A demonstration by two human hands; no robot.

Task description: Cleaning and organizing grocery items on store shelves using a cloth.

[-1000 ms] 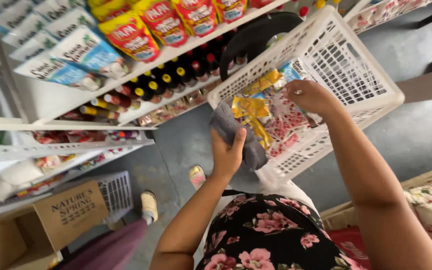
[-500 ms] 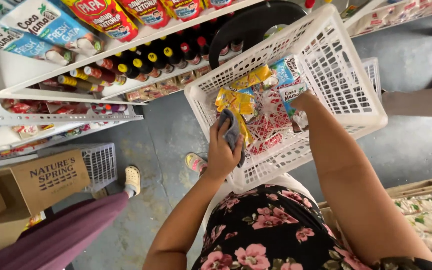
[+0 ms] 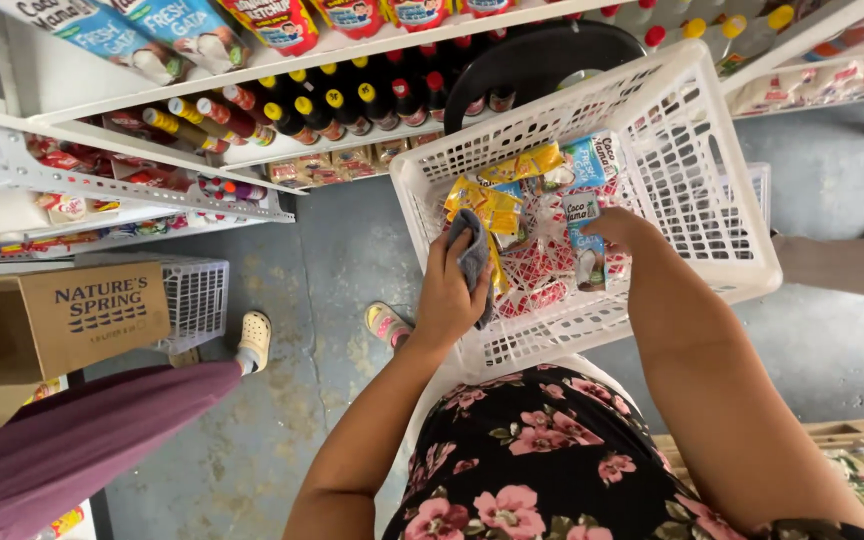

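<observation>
The basket [image 3: 692,190] sits before the person, packets [image 3: 497,200] and small cartons [image 3: 582,215] inside it. Shelves [image 3: 152,150] of bottles [image 3: 302,110] stand left and behind; a cardboard box [image 3: 62,315] lies far left.

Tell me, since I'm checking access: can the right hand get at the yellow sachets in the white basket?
Probably yes. The right hand is already inside the white basket, whose top is open. The yellow sachets lie uncovered close by; the left hand with its grey cloth sits beside them, not over them.
</observation>
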